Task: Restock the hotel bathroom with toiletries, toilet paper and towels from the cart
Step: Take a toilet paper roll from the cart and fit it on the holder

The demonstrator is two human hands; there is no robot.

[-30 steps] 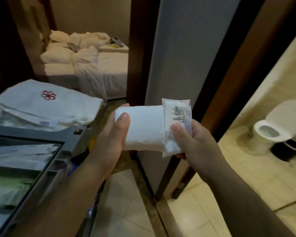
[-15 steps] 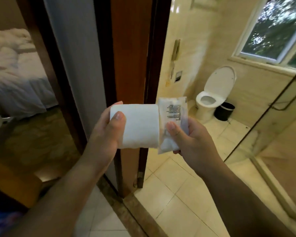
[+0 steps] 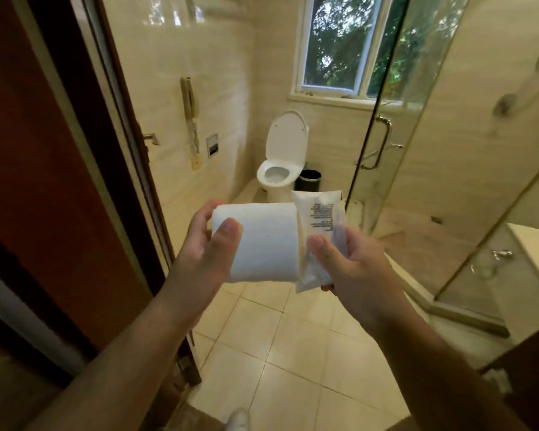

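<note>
— Hands first: what are they doing?
— Left hand point(image 3: 204, 247) is gripping a white roll point(image 3: 266, 241) of toilet paper, thumb lying across its near side and fingers curling round behind. Right hand point(image 3: 353, 269) is pinching a white packet point(image 3: 321, 225) with small print, thumb pressing on its front.
— Are the two things touching?
— Packet is standing upright against the right end of the roll, overlapping it a little. Both are being held up in the air, above the tiled floor point(image 3: 293, 353).
— And where is the person standing?
— At the bathroom doorway. A brown door point(image 3: 44, 181) is running along the left edge of the view, and a shoe tip point(image 3: 238, 419) is showing at the bottom edge.
— What is lying ahead?
— A toilet point(image 3: 280, 169) is sitting at the far wall with its lid raised, under a window point(image 3: 336, 48). A black bin point(image 3: 309, 180) is standing just beside it, on its right. A glass shower screen point(image 3: 417, 135) is closing off the right side, and a phone handset point(image 3: 189, 116) is hanging on the left wall.
</note>
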